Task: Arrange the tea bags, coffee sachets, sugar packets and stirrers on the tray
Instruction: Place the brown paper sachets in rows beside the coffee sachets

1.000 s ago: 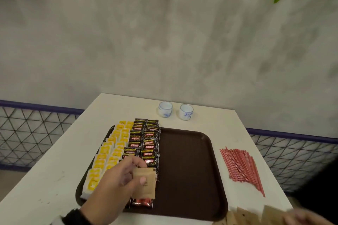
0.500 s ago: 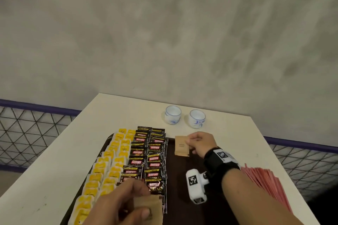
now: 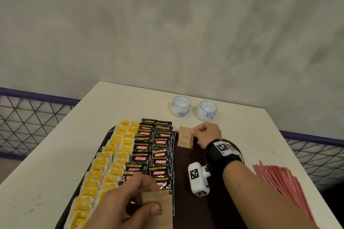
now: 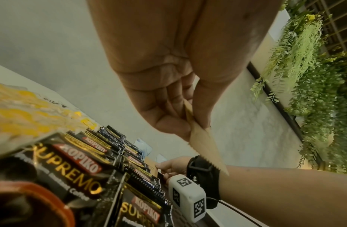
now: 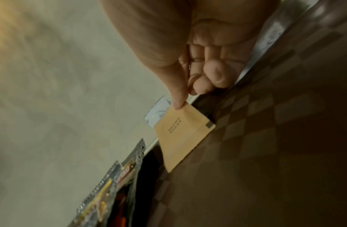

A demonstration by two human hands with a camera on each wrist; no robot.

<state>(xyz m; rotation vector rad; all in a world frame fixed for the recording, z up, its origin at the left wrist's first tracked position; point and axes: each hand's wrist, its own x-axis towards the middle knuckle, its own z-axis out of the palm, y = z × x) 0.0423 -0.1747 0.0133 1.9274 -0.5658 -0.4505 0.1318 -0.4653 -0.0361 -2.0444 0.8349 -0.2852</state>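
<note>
A dark brown tray [image 3: 188, 210] lies on the white table [image 3: 55, 154]. Yellow tea bags [image 3: 109, 156] fill its left columns and black coffee sachets [image 3: 156, 147] the two columns beside them. My right hand [image 3: 204, 134] pinches a brown paper sugar packet [image 3: 185, 136] [image 5: 180, 133] by its right edge at the tray's far end, just right of the sachets. My left hand [image 3: 130, 202] pinches another brown sugar packet [image 3: 160, 210] [image 4: 203, 145] over the near sachets. Red stirrers [image 3: 279, 182] lie in a pile on the table right of the tray.
Two small white-and-blue cups [image 3: 180, 105] [image 3: 207, 110] stand on the table beyond the tray. A grey wall rises behind, with a wire fence [image 3: 28, 117] at both sides. The tray's right half shows bare brown surface under my right forearm [image 3: 260, 191].
My right hand came in from the lower right and carried a sugar packet to the tray's far end. The view tilted down. My left hand keeps its packet near the front.
</note>
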